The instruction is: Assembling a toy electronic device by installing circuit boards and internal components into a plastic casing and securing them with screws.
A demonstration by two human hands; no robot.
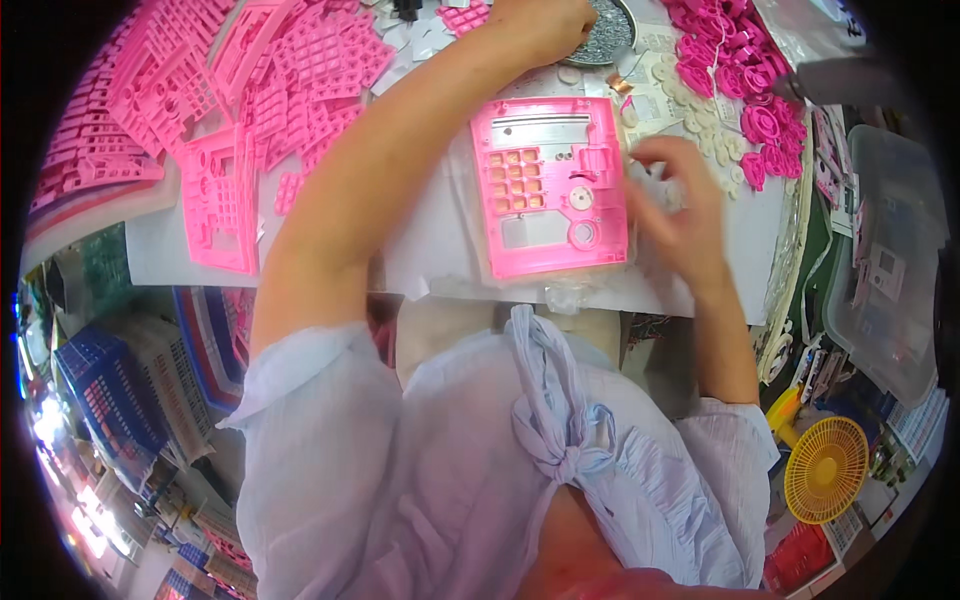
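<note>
A pink plastic panel [558,262] lies on the table in front of me, with a grid of square openings, a white disc and a round ring in it. My left hand [548,30] reaches across to a round dish of small metal pieces [607,40] at the far edge. Its fingers are bent together at the dish's rim; anything between them is too small to make out. Beside the panel's right edge is my right hand [690,215], smeared by motion. Its thumb and forefinger are apart, and I see nothing held in them.
Pink moulded panels [215,200] and pink button grids [320,60] are heaped on the left. Pink coiled parts [765,125] and cream discs [705,125] lie on the right. A dark tool [835,82] juts in there. Beyond stand a clear plastic bin [885,260] and a yellow fan [826,470].
</note>
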